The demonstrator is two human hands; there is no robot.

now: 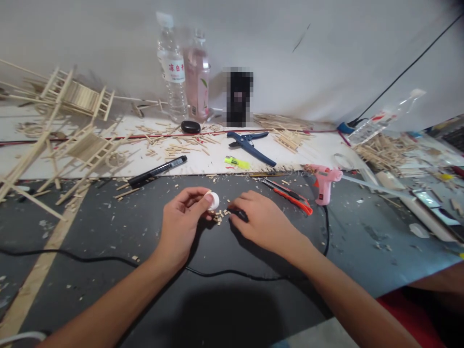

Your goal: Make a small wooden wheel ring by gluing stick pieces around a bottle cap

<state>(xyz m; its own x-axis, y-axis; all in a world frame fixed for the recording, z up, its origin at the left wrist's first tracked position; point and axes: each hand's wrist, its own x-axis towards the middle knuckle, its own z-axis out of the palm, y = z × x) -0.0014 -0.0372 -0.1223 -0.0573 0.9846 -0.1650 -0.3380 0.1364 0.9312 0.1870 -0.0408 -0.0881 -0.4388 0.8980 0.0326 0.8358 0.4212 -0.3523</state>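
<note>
My left hand [183, 215] is closed, with thumb and fingers pinching a small white round piece [214, 201] that looks like a bottle cap. A bit of pale wood shows at its upper edge. Just to the right, my right hand [259, 220] is curled low over the dark table around a small black object [240, 214]; most of it is hidden by the fingers, so its kind is unclear. Between the hands lies a little heap of short cut wood bits [218, 216]. An orange utility knife [288, 195] rests beyond my right hand.
A pink glue gun [324, 182] stands at the right, its black cable [232, 272] crossing in front. Behind are blue cutters [252, 146], a yellow-green lighter-like item [237, 162], a black marker [158, 172], bottles [175, 82] and stick models [85, 99]. Another person's arm [431, 282] shows at right.
</note>
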